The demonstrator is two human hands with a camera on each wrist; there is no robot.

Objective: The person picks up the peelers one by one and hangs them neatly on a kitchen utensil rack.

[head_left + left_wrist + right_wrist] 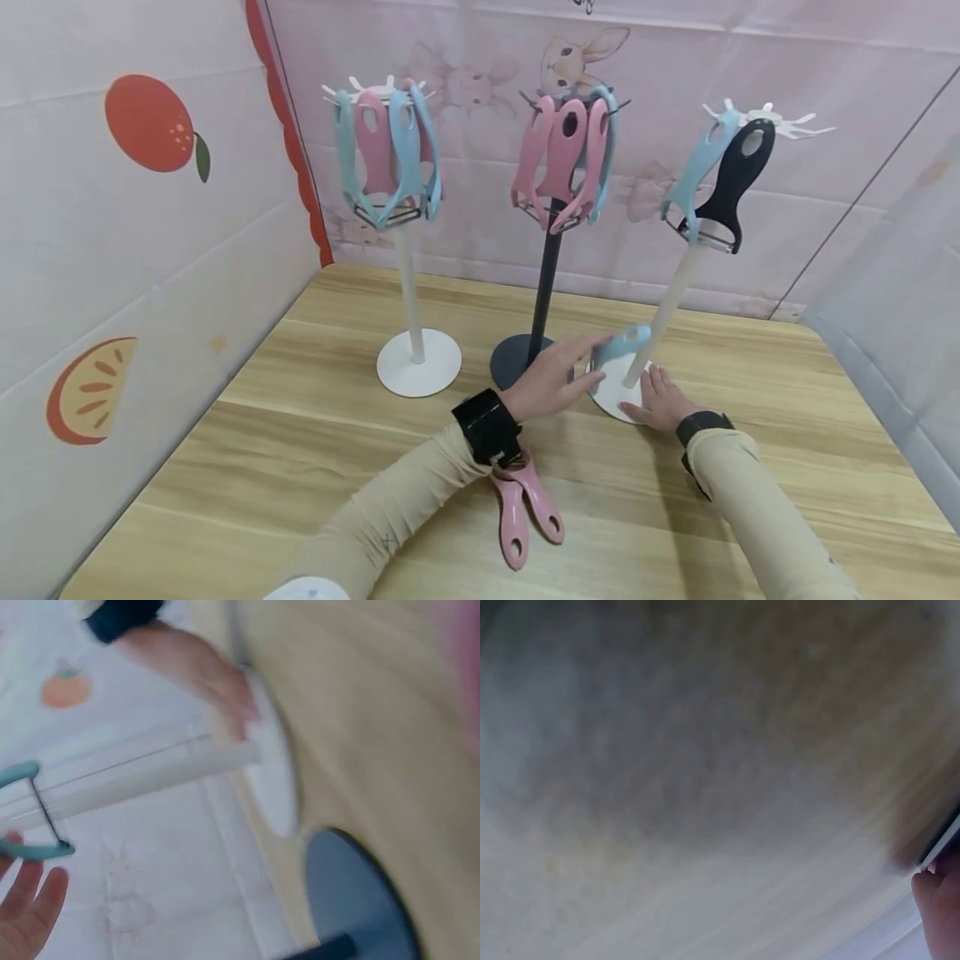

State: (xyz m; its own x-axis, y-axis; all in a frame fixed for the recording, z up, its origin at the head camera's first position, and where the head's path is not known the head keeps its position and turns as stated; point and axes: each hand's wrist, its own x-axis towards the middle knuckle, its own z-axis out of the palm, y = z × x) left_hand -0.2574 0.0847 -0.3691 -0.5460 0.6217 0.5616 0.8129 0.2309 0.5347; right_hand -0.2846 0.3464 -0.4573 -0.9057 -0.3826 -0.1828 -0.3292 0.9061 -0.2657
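My left hand (551,379) holds a light-blue Y-shaped peeler (628,340) beside the right stand's pole, its handle hole uppermost. In the left wrist view the fingers (46,896) lie against the peeler's (45,851) side, close to its blade; the handle end runs out of frame. My right hand (662,402) rests on the round white base (611,392) of that stand, fingers fairly straight and spread at its edge. On this stand's hooks hang a light-blue peeler (701,162) and a black peeler (742,171). The right wrist view is mostly blurred.
A white stand (408,283) at left and a dark stand (547,275) in the middle carry several pink and blue peelers. Two pink peelers (513,521) lie on the wooden table (300,450) below my left wrist. Printed cloth walls (472,200) enclose the table's back and sides.
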